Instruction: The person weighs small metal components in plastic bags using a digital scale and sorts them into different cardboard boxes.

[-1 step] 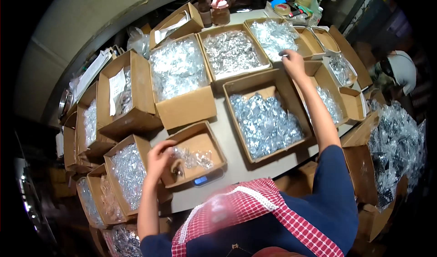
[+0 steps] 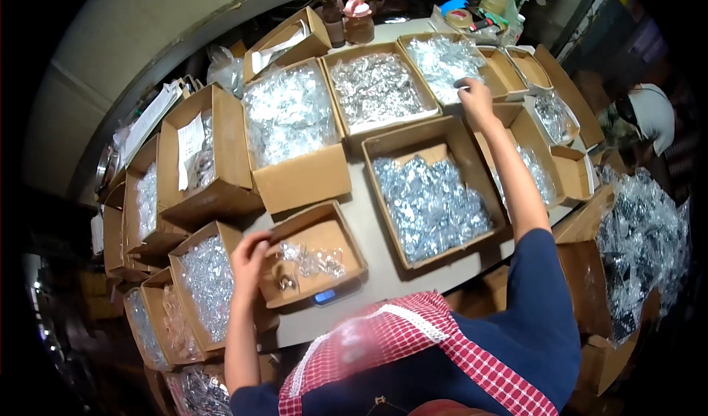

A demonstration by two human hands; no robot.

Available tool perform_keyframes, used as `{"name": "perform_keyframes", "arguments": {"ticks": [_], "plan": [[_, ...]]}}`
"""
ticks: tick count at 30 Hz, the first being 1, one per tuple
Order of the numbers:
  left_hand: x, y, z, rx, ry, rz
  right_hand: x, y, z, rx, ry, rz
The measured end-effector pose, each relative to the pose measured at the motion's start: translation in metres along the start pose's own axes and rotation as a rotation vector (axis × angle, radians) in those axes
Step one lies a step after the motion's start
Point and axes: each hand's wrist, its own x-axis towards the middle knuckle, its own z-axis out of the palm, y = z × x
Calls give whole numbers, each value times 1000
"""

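Note:
My left hand (image 2: 249, 260) is over the left wall of a small cardboard box (image 2: 335, 220), its fingers bent and apart with nothing seen between them. In that box lie a few clear packets (image 2: 317, 260) and some small shiny metal pieces (image 2: 286, 282). A scale with a blue display (image 2: 324, 296) shows at the box's front edge. Far to the right, my right hand (image 2: 476, 102) has its fingertips pinched at the near edge of a box of clear packets (image 2: 445, 58). What they hold is too small to make out. Below that arm stands a box of bluish metal-part packets (image 2: 431, 209).
Boxes of packets (image 2: 289, 110) and silvery parts (image 2: 375, 84) line the table's back. More boxes (image 2: 206, 276) crowd the left. A large carton of bagged parts (image 2: 641, 231) stands at the right. A person (image 2: 649, 113) is beyond it. Jars (image 2: 359, 26) and tape (image 2: 459, 18) are at the back.
My left hand has drawn back leftward from the packets in the small box, uncovering the metal pieces. My right hand stays at nearly the same place.

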Motion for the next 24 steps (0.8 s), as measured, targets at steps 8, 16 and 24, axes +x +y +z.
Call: {"name": "perform_keyframes", "arguments": {"ticks": [8,16,24], "plan": [[-36,-45,-69,-218,612,-67,106,84,93,266,-92,687],[-86,-71,-73,-196,824,-125,86,62,63,965,5,529],[-49,-45,-8,-14,610,50,-81,-156,-14,836,-938,339]]}}
